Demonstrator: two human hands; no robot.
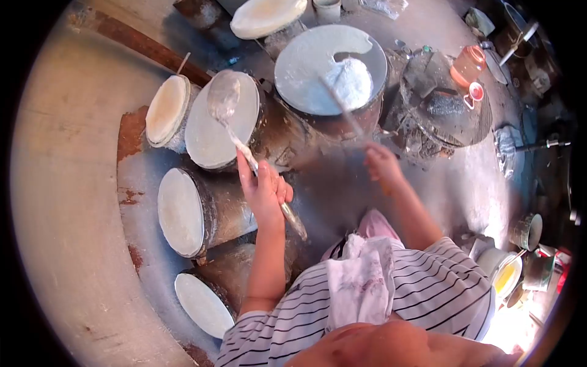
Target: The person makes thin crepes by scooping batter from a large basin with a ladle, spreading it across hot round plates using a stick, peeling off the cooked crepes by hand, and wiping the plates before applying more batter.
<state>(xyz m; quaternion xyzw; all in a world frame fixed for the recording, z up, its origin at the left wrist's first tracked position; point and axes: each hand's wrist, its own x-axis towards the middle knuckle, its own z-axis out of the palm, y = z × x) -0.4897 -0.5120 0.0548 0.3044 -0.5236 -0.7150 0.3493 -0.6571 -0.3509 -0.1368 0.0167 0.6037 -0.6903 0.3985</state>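
My left hand [267, 192] is closed around the handle of a ladle [224, 95]. The ladle's batter-coated bowl is over a round griddle top [208, 137] covered with a pale layer. My right hand [382, 166], slightly blurred, grips a long thin spatula-like tool [342, 107] with a yellowish handle end below the fist. Its blurred far end reaches over a large round pan [306, 67]. In that pan a white heap [351, 82] sits beside a dark bare gap in the white layer. Whether the tool touches the heap, I cannot tell.
More pale-topped round griddles stand to the left: one upper [165, 113], one middle [181, 211], one lower [205, 306]. Another round white top [266, 15] is at the back. At right, an orange-red jar [468, 65] stands on a cluttered drum [449, 122]. Pots [504, 269] sit lower right.
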